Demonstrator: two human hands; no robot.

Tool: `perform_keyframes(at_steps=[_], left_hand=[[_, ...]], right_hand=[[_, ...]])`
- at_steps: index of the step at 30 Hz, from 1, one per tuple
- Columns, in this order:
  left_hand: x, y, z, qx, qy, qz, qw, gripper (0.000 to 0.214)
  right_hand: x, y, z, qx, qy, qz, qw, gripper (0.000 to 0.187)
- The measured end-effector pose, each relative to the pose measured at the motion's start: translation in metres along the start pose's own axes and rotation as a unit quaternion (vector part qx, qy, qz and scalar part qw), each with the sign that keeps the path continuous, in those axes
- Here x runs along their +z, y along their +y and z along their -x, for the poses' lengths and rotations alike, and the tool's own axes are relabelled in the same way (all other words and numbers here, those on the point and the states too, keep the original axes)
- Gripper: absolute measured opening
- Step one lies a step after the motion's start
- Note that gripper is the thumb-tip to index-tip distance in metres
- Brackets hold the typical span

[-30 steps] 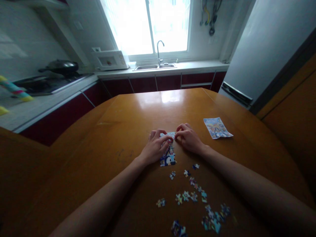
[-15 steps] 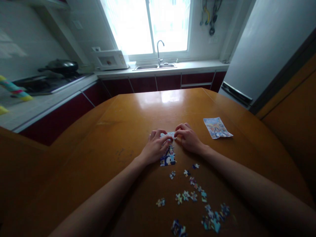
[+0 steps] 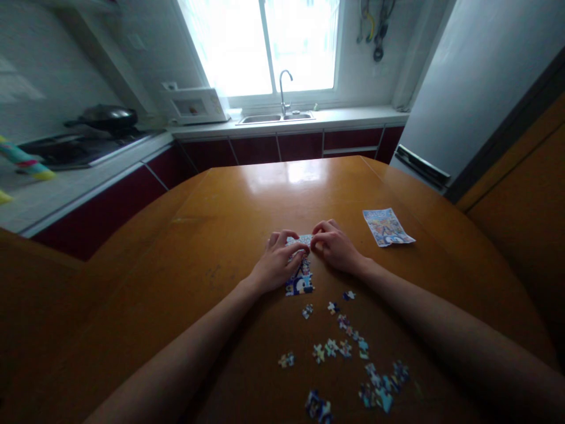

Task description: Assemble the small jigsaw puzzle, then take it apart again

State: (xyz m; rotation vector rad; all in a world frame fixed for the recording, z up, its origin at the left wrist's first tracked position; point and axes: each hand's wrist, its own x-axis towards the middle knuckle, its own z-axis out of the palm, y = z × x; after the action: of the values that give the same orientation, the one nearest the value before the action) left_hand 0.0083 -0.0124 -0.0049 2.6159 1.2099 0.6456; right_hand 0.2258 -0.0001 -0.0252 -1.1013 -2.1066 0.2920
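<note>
A partly assembled jigsaw puzzle (image 3: 302,285) lies on the wooden table, with a blue cartoon dog's face along its near edge. My left hand (image 3: 279,262) arches over its left side, fingers bent and apart, tips resting on the upper part. This hand hides much of the middle. At the top right corner, my right hand (image 3: 333,244) has thumb and fingers pinched together at the puzzle's edge, on what seems to be a puzzle piece; the fingers mostly cover it. Loose puzzle pieces (image 3: 332,347) are scattered between my forearms, and one small joined clump (image 3: 308,311) sits just below the puzzle.
A creased paper picture (image 3: 388,227) lies to the right on the wooden table (image 3: 247,206). Several more joined pieces (image 3: 382,388) are near me. Beyond the table are a sink (image 3: 276,118), a microwave (image 3: 197,106), a stove with a pan (image 3: 106,116) and a fridge (image 3: 481,88).
Both hands keep nearly the same pose at the puzzle's top. The right fingertips sit marginally closer to its edge. The whole view has shifted very slightly.
</note>
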Motion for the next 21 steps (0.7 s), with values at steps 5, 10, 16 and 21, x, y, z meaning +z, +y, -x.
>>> perform_keyframes(at_steps=[5,10,16,21], left_hand=[[0.002,-0.0022,-0.0004,0.0,-0.003,0.004,1.0,0.025],[0.0024,-0.0024,-0.0004,0.002,0.002,0.002,1.0,0.024],[0.0013,0.0,-0.0005,0.0,0.002,0.004,1.0,0.023],[0.0027,-0.0019,-0.0007,0.001,0.0,0.001,1.0,0.024]], right_hand=[[-0.0006,-0.0001,-0.0001,0.003,-0.002,0.0,1.0,0.017],[-0.0009,-0.0009,-0.0002,0.006,-0.006,0.003,1.0,0.018],[-0.0009,-0.0002,-0.0003,0.01,-0.008,-0.003,1.0,0.016],[-0.0019,-0.0008,-0.0002,0.017,-0.011,-0.015,1.0,0.019]])
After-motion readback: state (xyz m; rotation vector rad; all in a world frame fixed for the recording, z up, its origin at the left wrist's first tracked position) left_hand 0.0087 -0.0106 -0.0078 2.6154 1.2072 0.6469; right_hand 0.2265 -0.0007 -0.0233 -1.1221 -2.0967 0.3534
